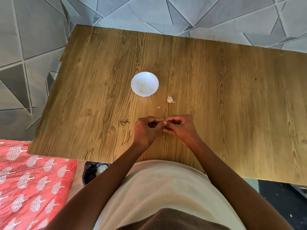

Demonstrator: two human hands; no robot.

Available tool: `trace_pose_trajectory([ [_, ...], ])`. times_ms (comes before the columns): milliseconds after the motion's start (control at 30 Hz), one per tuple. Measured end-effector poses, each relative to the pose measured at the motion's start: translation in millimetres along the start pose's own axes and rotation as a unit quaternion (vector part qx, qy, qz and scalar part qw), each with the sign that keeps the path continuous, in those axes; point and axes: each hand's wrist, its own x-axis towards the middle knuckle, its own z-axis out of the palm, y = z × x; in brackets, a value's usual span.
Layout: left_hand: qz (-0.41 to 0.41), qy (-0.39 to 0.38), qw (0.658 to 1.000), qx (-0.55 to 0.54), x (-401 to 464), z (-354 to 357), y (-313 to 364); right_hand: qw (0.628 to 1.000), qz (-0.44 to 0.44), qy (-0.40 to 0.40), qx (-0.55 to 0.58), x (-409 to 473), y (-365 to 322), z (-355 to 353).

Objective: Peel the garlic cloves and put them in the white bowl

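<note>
a wood-grain counter (216, 90) fills the view, with grey geometric tiles beyond it and a red patterned cloth (29, 185) at the near left. closest in, just past the person's pale shirt, the left hand (146, 130) and right hand (181, 128) meet over the counter, fingers (167, 120) of both curled in and pinching a small garlic clove (164, 123) between them; only a pale sliver of it shows, so how much skin remains cannot be told. a little further out lies a scrap of peel (159, 106), then a leftover garlic piece (170, 99) beside it. furthest, the white bowl (144, 75) holds a few yellowish peeled cloves (143, 84). the likely risk: the slippery clove could pop out of the pinch and skid off the counter, or loose skin could ride into the bowl with it.
</note>
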Motion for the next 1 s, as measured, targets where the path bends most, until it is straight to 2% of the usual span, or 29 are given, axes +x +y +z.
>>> trace_pose_trajectory([
  [167,-0.04,0.043,0.998,-0.023,2,2,3,0.995,-0.079,0.036,-0.051,-2,2,5],
  [233,-0.044,0.059,0.997,-0.018,3,2,1,0.995,-0.082,0.053,-0.023,-1,1,4],
  [400,0.009,0.072,0.993,0.092,2,-2,-6,0.996,-0.044,0.065,0.043,3,4,3],
  [667,0.101,0.043,0.975,0.195,2,-3,-12,0.994,-0.049,0.071,-0.073,9,13,0],
  [833,0.085,0.045,0.981,0.168,1,-3,-11,0.993,-0.063,0.051,-0.082,10,13,-2],
  [1000,0.048,0.009,0.996,0.071,-1,-3,-1,0.995,-0.055,0.035,-0.075,11,14,0],
])
